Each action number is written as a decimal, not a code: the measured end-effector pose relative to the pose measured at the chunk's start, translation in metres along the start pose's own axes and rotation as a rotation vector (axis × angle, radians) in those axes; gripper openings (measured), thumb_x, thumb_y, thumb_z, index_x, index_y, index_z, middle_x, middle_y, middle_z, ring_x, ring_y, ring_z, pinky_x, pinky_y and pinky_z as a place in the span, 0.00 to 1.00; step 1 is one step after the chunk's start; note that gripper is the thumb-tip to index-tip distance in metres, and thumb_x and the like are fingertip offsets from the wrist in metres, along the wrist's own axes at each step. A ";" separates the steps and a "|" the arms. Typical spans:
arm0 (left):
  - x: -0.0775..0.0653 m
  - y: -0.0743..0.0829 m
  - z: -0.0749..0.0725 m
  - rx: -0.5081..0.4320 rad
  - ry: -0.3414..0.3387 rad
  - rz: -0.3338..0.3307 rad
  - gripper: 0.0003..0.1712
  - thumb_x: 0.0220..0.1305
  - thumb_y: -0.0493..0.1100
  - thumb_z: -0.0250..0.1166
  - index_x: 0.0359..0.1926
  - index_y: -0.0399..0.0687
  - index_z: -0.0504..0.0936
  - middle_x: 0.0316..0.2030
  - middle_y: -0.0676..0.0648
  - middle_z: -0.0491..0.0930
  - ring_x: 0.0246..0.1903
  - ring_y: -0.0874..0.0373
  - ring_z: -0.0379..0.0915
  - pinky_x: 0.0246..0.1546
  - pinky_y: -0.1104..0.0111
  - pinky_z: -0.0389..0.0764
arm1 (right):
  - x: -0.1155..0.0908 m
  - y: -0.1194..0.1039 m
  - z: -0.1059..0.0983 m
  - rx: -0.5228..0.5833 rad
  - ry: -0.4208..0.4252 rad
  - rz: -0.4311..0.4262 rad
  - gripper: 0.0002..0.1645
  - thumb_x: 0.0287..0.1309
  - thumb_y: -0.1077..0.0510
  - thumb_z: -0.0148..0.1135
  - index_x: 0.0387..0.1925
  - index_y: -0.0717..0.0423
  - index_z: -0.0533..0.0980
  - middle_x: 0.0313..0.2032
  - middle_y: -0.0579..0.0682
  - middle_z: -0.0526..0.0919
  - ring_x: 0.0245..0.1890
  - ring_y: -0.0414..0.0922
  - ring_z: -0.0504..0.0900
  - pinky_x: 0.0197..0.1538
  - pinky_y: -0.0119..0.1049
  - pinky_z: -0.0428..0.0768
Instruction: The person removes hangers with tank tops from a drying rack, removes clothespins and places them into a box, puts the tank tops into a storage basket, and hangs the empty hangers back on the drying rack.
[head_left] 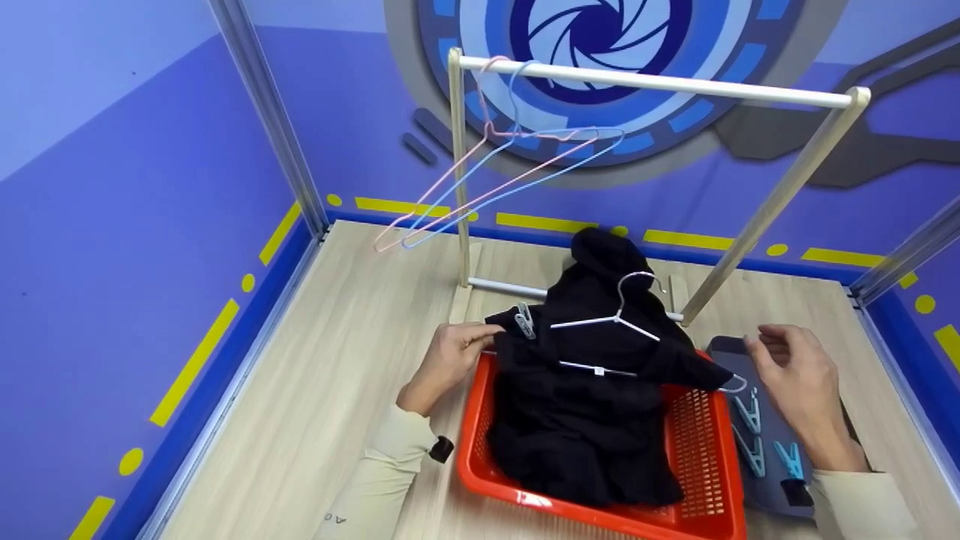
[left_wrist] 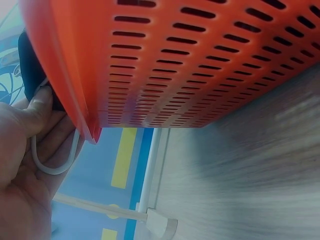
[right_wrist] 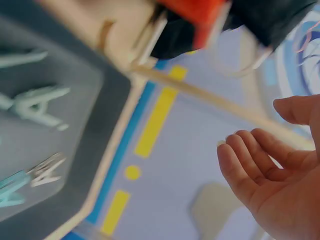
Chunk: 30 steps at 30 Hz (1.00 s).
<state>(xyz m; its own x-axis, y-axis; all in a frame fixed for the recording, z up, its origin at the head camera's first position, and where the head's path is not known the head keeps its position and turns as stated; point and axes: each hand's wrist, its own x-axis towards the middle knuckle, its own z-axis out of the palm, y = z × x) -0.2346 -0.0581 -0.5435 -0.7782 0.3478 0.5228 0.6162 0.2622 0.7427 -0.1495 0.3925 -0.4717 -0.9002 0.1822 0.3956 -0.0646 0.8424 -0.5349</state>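
Observation:
A black hooded garment lies over the red basket, its hood toward the rack. On it lies a white hanger, with one looped end showing past the right sleeve. A grey clothespin sits on the garment's left shoulder. My left hand pinches the black cloth at that left end; in the left wrist view, the hanger's looped end curves out below the thumb beside the basket rim. My right hand holds nothing, fingers loosely bent over the grey tray.
Several clothespins lie in the grey tray to the basket's right. Behind the basket stands a wooden rack with a white top bar. A pink hanger and a blue hanger hang at its left end. Blue walls enclose the table.

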 end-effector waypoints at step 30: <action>0.000 0.002 0.001 0.007 0.003 -0.017 0.15 0.61 0.28 0.63 0.45 0.46 0.88 0.40 0.50 0.86 0.38 0.64 0.82 0.41 0.71 0.81 | -0.011 -0.172 0.036 0.383 -0.082 -0.813 0.17 0.51 0.69 0.67 0.45 0.57 0.81 0.40 0.46 0.82 0.40 0.41 0.80 0.45 0.26 0.75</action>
<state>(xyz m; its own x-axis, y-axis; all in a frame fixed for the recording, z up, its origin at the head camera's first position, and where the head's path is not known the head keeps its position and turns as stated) -0.2335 -0.0561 -0.5422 -0.7890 0.3408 0.5112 0.6035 0.2745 0.7486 -0.1442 0.2277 -0.4111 -0.5409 -0.4446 0.7139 -0.8204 0.4661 -0.3312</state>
